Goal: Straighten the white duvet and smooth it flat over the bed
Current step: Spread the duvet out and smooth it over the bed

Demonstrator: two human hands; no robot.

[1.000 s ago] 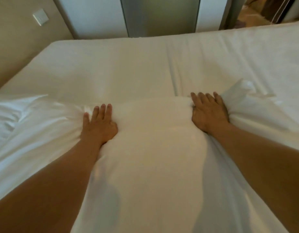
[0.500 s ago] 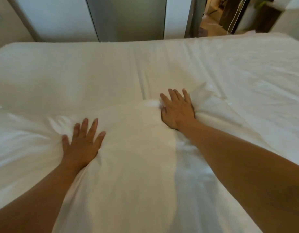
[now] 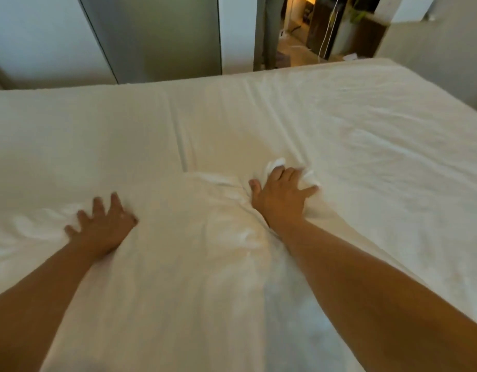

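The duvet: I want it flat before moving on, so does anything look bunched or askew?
Yes. The duvet is bunched into tight folds at its far edge, where the right hand grips a wad of it. The left hand presses flat on it, fingers spread. Much of the bed beyond that edge lies uncovered.

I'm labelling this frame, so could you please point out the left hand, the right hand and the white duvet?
left hand (image 3: 103, 229), head view, back of the hand.
right hand (image 3: 281, 201), head view, back of the hand.
white duvet (image 3: 183, 277), head view, stretch between the forearms.
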